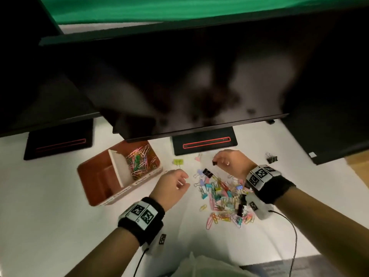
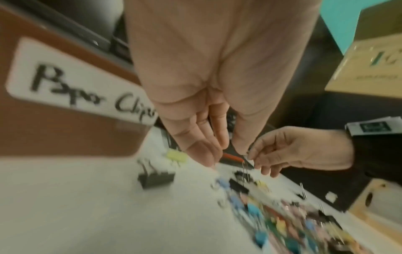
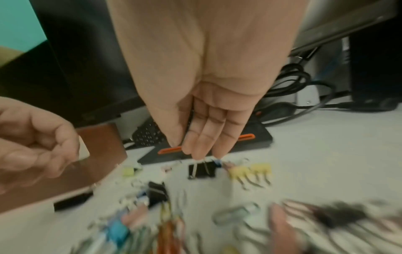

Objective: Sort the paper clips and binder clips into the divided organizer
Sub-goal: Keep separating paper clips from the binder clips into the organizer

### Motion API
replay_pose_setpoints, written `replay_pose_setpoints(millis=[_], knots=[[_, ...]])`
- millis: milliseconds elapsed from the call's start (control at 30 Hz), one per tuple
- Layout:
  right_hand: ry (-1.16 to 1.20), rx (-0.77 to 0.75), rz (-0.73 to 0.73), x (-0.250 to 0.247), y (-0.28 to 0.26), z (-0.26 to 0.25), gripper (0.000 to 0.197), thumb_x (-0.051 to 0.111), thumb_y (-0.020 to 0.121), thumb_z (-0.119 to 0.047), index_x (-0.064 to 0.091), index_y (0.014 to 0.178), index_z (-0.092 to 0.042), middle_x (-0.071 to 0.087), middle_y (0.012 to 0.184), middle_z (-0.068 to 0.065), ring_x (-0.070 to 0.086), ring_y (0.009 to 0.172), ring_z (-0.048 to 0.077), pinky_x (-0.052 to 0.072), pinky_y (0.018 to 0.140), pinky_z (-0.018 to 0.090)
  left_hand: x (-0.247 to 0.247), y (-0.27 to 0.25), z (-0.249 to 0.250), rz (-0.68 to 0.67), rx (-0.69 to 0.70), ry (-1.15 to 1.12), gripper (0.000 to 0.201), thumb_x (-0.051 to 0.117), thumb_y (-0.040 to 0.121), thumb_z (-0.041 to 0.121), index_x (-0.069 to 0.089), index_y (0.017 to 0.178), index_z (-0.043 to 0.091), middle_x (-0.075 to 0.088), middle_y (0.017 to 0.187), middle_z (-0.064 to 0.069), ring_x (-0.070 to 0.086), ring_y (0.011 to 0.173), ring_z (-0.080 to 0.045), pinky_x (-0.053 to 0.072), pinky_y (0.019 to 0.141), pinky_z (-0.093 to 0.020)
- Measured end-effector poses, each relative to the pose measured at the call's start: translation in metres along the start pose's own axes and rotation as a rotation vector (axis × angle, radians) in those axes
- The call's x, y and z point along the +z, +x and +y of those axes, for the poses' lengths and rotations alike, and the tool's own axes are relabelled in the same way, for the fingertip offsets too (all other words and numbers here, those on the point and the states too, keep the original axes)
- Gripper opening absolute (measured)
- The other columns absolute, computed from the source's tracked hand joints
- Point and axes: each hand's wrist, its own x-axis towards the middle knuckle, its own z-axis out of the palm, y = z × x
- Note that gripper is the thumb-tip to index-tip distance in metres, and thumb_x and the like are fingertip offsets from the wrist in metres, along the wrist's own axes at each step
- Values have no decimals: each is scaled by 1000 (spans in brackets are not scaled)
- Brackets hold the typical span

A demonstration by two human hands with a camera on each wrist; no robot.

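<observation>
The brown divided organizer (image 1: 93, 176) stands left of centre, with coloured paper clips (image 1: 139, 160) in its far compartment; a label (image 2: 80, 82) on its wall reads "Paper Clips". My right hand (image 1: 216, 159) hangs just beyond the mixed pile of clips (image 1: 223, 196) and pinches a small black binder clip (image 3: 202, 169) by its wire handle, lifted off the table. My left hand (image 1: 184, 181) hovers between the organizer and the pile, fingers loosely curled, and I see nothing in it. The wrist views are blurred.
Loose on the white table lie yellow-green binder clips (image 1: 178, 161), a pink one (image 1: 198, 157) and a black one (image 1: 271, 157) far right. Two monitor bases (image 1: 205, 144) stand behind and the screens overhang. A plastic bag (image 1: 199, 264) lies at the near edge.
</observation>
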Motion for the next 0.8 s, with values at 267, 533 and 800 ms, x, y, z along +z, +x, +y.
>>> replay_pose_setpoints(millis=[267,533,800], knots=[[-39,53,-160,24,5,15,33,59,88,-22,58,121,-14,57,120,6,56,105,20,43,89,27,63,28,10,-8,-40,105,47,69,78,31,46,119,27,45,114,-1,52,102,-18,49,89,-30],[-38,60,-121,35,12,13,23,59,87,-14,61,110,-11,59,113,8,58,101,23,47,89,30,79,50,12,71,-55,144,41,57,88,30,47,128,26,43,115,-2,51,105,-21,48,94,-34],[-31,59,-197,19,18,23,26,51,89,-4,66,109,-10,65,115,8,60,107,24,48,95,29,56,39,10,244,1,175,24,56,88,23,55,112,20,49,110,1,51,97,-14,47,86,-29]])
